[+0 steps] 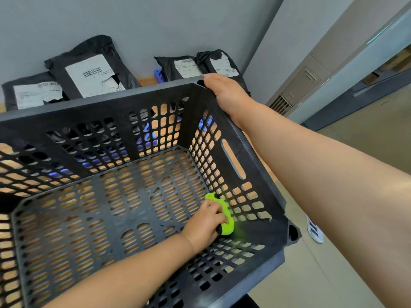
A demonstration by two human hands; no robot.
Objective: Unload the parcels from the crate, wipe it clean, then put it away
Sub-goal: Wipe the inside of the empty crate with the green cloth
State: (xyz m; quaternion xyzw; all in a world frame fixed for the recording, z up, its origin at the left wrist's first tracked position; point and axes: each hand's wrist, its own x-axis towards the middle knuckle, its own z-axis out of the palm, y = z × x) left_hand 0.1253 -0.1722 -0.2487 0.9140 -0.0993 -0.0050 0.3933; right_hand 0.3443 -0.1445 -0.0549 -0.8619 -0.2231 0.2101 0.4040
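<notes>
Only barcodes and lines of small grey print show on the white shipping labels, and none of the print is sharp enough to read. Four parcels stand propped against the grey wall on a wooden surface: a tall black poly bag (92,65) with a torn label, a lower one (31,92) at far left, and two (179,67) (219,63) side by side at the right. A blue plastic item (158,76) peeks out between the tall bag and the right-hand pair, and more blue shows through the far wall's holes.

The crate (124,103) is black plastic, rectangular, with lattice walls of rounded square holes, a slotted floor and a long oval handle slot in its right wall. It sits in front of the parcels and holds no parcels, only the cloth and the hand working it.

The left hand (203,223) reaches down inside, fingers curled around a bright green fuzzy cloth (224,215), pressing it at the base of the right wall near the front corner. The right hand (226,94) clamps the crate's far right corner, thumb lying along the rim and the fingers hidden over the outside. A white shoe (314,230) with dark stripes rests on the pale floor beside the crate.
</notes>
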